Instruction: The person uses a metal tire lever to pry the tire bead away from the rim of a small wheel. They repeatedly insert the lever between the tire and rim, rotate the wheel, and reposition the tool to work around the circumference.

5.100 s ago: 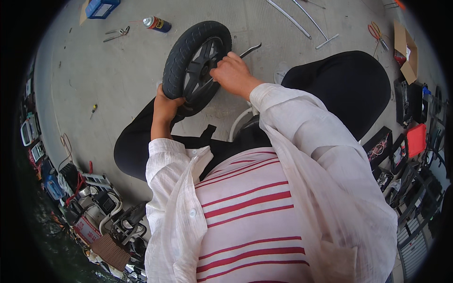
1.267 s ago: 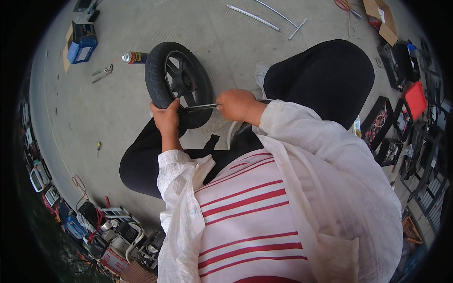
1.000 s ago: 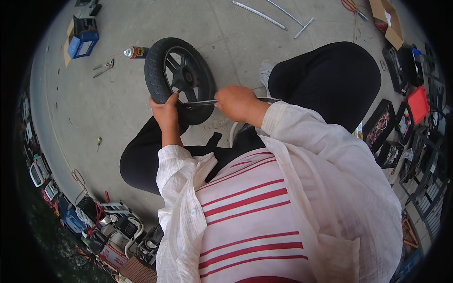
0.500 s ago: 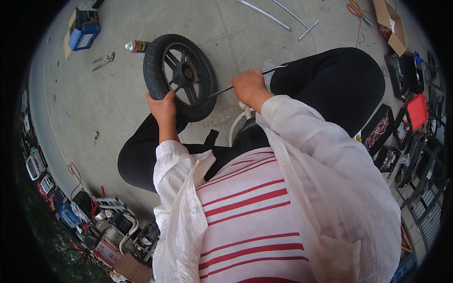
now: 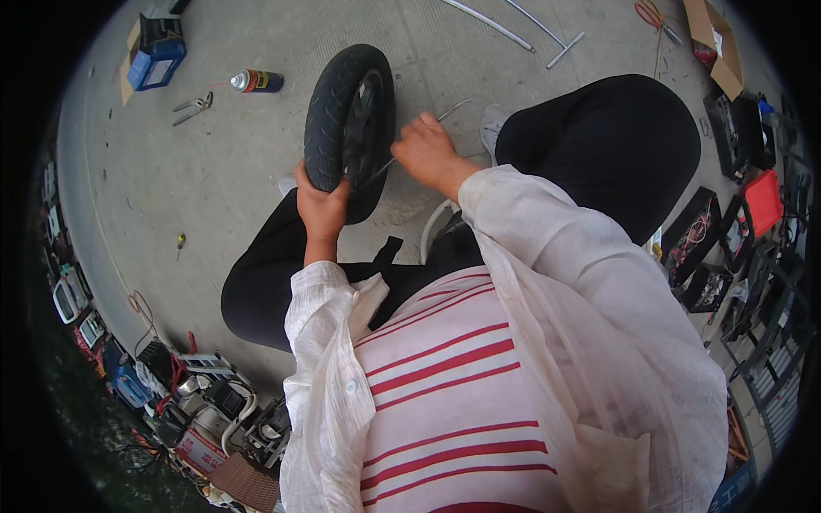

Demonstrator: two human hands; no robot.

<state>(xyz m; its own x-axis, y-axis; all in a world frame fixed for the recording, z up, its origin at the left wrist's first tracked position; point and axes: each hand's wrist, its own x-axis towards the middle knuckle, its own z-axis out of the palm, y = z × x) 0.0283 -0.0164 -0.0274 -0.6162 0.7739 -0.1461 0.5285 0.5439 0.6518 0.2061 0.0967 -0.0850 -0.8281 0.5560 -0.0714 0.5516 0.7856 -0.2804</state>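
A small black wheel (image 5: 323, 128) with a treaded tyre and dark spokes stands on edge on the concrete between my knees. My left hand (image 5: 323, 205) is closed round the near side of the tyre, the thumb against its sidewall. In my right hand (image 5: 425, 154) is a slim metal tyre lever (image 5: 456, 108), gripped in a fist just right of the wheel. The lever's curved end sticks out past my knuckles. Its other end runs down to the rim's near edge, where the tyre partly hides it, so I cannot tell whether it sits under the bead.
A spray can (image 5: 259, 81), pliers (image 5: 195, 107) and a blue box (image 5: 158, 56) are at the far left. A small screwdriver (image 5: 180, 243) lies nearer. Far right are a T-handle wrench (image 5: 566, 50) and a cardboard box (image 5: 727, 73); a red tray (image 5: 763, 202) lies among tool cases.
The wheel has turned from showing its spoked face to showing mostly tread, and stands more upright. Both hands moved with it: the left to the right, the right slightly left and away.
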